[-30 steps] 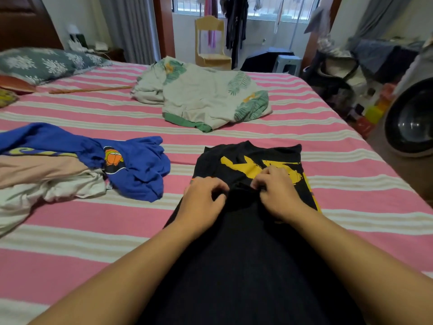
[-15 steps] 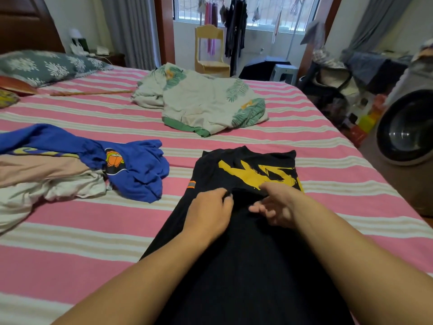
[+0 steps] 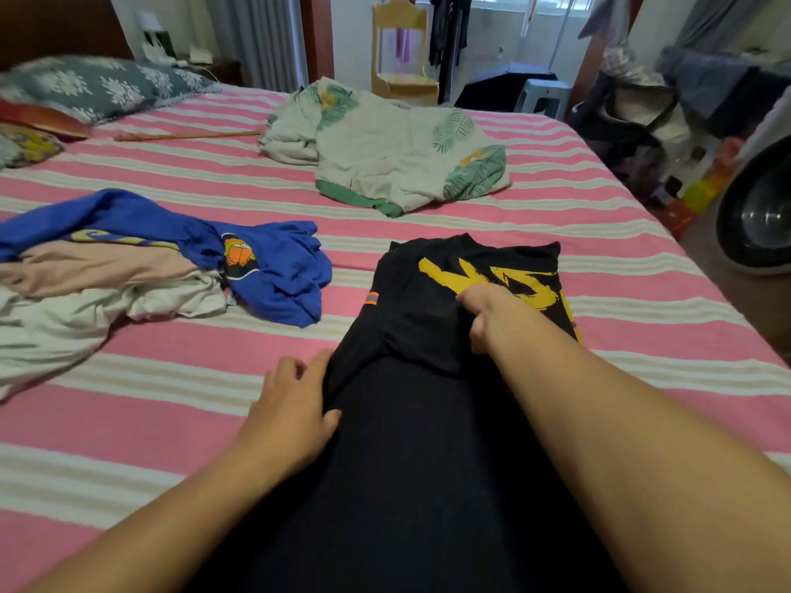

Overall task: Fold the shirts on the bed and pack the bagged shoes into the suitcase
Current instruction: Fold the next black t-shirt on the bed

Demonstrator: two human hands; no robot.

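Black T-shirt (image 3: 432, 301) lies lengthwise, near to far, on the striped bed (image 3: 599, 216). Left hand (image 3: 291, 404) pinches its left edge nearby; right hand (image 3: 488, 314), curled, grips the folded far part.

A black shirt (image 3: 428, 318) with a yellow print and a small orange tag lies lengthwise at the frame's centre on the pink striped bed (image 3: 599, 233). A blue shirt (image 3: 274, 271) lies crumpled at centre left, unfolded.
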